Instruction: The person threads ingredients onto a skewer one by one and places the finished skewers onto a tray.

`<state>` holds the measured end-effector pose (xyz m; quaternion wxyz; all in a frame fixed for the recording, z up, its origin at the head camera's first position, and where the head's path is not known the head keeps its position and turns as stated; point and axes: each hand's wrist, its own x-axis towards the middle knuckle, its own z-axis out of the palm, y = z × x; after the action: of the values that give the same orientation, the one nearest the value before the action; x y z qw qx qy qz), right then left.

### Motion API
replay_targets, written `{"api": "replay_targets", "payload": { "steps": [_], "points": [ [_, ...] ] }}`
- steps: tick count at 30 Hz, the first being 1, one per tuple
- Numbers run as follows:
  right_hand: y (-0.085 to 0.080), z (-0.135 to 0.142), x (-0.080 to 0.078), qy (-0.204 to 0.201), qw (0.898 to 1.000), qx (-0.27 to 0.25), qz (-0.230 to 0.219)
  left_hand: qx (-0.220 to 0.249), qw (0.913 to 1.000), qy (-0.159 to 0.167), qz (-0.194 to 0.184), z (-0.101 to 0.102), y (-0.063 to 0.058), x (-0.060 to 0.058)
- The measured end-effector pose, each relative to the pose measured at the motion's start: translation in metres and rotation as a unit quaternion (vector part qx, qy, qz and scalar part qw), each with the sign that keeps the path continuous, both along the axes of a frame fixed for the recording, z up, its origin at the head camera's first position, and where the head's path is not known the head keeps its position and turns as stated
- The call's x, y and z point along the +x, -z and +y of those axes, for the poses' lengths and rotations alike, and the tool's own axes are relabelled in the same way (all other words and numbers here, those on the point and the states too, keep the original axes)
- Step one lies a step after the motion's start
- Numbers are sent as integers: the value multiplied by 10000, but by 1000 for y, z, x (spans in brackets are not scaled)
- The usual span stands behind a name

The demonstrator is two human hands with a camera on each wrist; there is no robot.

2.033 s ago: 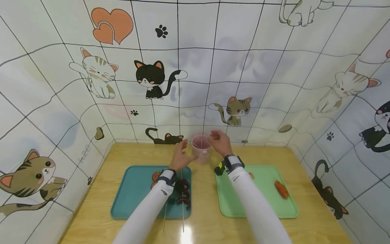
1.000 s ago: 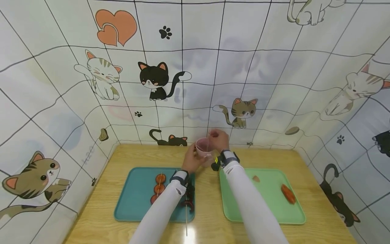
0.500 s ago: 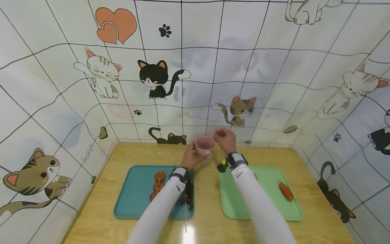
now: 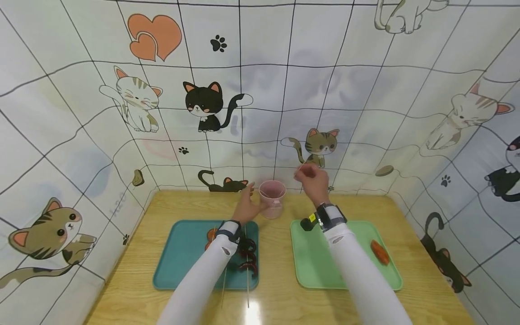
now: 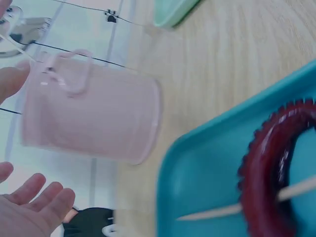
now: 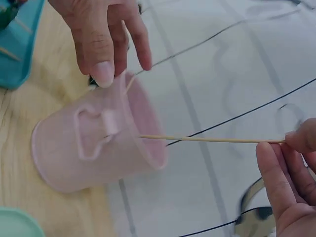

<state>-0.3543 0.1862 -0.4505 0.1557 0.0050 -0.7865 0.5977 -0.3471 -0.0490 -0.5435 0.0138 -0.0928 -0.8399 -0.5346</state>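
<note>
A cat-print wall [image 4: 264, 90] backs the wooden table [image 4: 276, 271]. Head view: the left hand [image 4: 245, 205] spreads just left of the pink bucket [image 4: 271, 207], the right hand [image 4: 313, 180] to its right. Left wrist view: 1 skewered tentacle [image 5: 259, 168] lies in front of the bucket (in the teal tray [image 5: 202, 177]). Right wrist view: the right hand pinches 1 wooden stick [image 6: 212, 140] ending at the bucket's mouth.

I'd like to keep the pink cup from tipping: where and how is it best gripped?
The pink cup is probably best gripped round its side wall below the rim, from the left: it stands upright, round-walled, and the left hand is on that side, while the right hand holds a stick at its mouth.
</note>
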Motion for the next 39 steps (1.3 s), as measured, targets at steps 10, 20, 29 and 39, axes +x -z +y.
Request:
{"api": "replay_targets", "payload": {
  "steps": [10, 20, 29, 39],
  "points": [
    [-24, 10, 56, -314, 9967, -674, 316, 294, 9974, -18, 655, -13, -29, 45],
    [12, 8, 114, -934, 9812, -1668, -253, 282, 9959, 683, 528, -10, -30, 118],
    [42, -10, 153, -1282, 9687, -1985, -755, 233, 9816, 1889, -140, -10, -30, 160],
    [66, -18, 168, -1347, 9532, -2487, -1069, 322, 9814, 1856, -363, -12, -24, 185]
  ]
}}
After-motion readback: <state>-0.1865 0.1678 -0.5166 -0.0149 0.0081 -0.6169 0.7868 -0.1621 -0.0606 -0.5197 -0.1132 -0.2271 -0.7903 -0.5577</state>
